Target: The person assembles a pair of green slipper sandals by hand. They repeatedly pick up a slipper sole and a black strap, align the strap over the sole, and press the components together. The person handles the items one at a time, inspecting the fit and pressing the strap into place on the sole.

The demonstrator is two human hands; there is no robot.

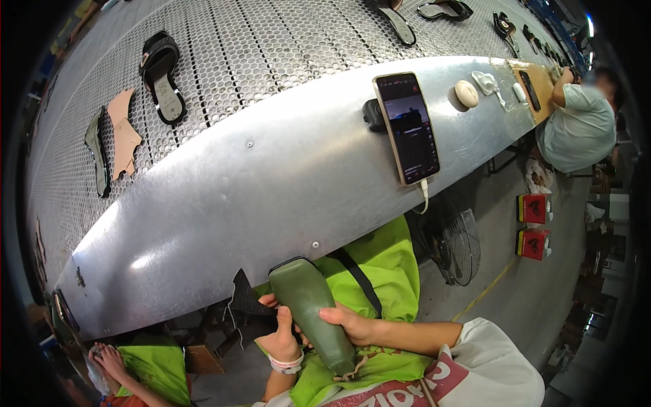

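A green shoe last (306, 295) with a dark rim along its far end lies tilted over my lap, just off the metal table's near edge. My left hand (282, 339), with a white band at the wrist, is closed on its left side, the thumb pointing up along it. From the right, my right hand (352, 324) grips the same last, thumb pressed on the upper face and fingers hidden beneath. A black textured piece (247, 298) with loose threads hangs beside my left fingers at the table edge. I cannot tell whether they touch it.
A phone (409, 129) with a white cable stands on the metal table (203, 197). Black sandals (165, 88) and tan cut pieces (125, 136) lie on the mesh conveyor (224, 68). A fan (454, 244) stands below. One co-worker (580, 125) sits far right; another's hands (108, 361) show lower left.
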